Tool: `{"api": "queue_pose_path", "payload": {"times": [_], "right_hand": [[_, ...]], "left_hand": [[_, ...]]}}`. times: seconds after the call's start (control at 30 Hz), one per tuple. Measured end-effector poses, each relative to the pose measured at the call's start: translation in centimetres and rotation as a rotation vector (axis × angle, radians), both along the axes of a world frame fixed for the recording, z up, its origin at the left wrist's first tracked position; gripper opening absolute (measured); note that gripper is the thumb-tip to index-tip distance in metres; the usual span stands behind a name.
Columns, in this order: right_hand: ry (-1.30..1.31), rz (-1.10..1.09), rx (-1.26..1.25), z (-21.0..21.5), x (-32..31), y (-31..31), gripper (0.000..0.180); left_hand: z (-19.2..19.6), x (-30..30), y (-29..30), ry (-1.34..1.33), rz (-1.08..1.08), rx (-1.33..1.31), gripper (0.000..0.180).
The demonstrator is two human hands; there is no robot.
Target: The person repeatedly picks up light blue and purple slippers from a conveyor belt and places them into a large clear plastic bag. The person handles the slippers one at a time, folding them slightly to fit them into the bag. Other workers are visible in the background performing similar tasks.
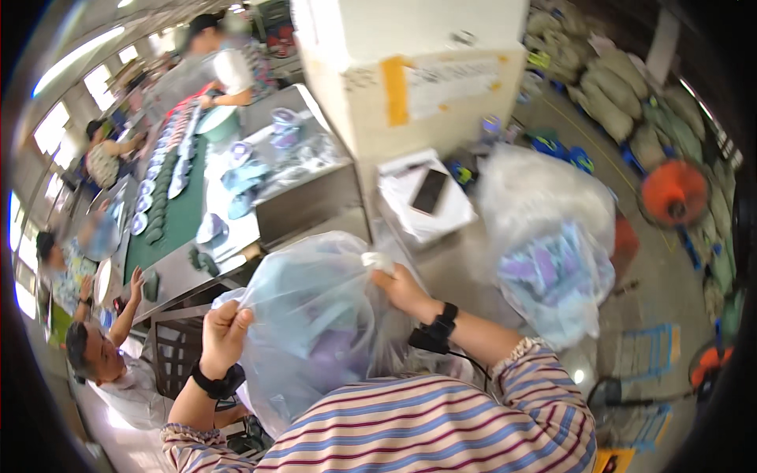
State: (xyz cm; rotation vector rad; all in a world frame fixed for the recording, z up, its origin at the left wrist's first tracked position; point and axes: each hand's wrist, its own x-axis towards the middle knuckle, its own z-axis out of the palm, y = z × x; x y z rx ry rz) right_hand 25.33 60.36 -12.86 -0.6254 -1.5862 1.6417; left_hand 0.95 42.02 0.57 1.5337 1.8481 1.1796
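Observation:
A large clear plastic bag (pixel 311 276) bulges in front of my body, with pale blue and purple items showing blurred through its film. My left hand (pixel 225 337) pinches the bag's edge on its left side, fingers closed. On the right, my right hand (pixel 404 290) grips a bunched white part of the bag near its upper rim. Both wrists carry black bands. What the items inside are cannot be made out. Beyond the bag, light blue and purple pieces (pixel 244 185) lie on a metal worktable (pixel 307 193).
Another filled clear bag (pixel 552 213) stands to the right. A dark phone (pixel 430 191) lies on papers beside a pillar (pixel 410 71). Left, a green conveyor belt (pixel 158 256) carries rows of pieces, with several people alongside. An orange fan (pixel 676 193) and stacked sacks (pixel 619 87) are far right.

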Motion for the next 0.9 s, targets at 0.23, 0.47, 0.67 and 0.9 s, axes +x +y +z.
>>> {"api": "queue_pose_path", "payload": {"times": [0.23, 0.47, 0.67, 0.9], "right_hand": [[0.112, -0.071, 0.264, 11.7, -14.7, 6.4, 0.014], [0.192, -0.205, 0.236, 23.7, -26.4, 18.9, 0.027], [0.189, -0.178, 0.565, 26.5, -30.8, 30.0, 0.028], [-0.237, 0.299, 1.129, 31.6, -30.1, 38.3, 0.026]], "left_hand": [[-0.6, -10.8, 0.6, -0.149, 0.216, 0.274, 0.021], [1.5, -18.1, 0.2, -0.353, 0.339, 0.455, 0.019], [1.1, -21.8, 2.2, -0.402, 0.488, 0.51, 0.017], [1.5, -26.9, 5.1, -0.264, 0.716, 0.456, 0.013]]}}
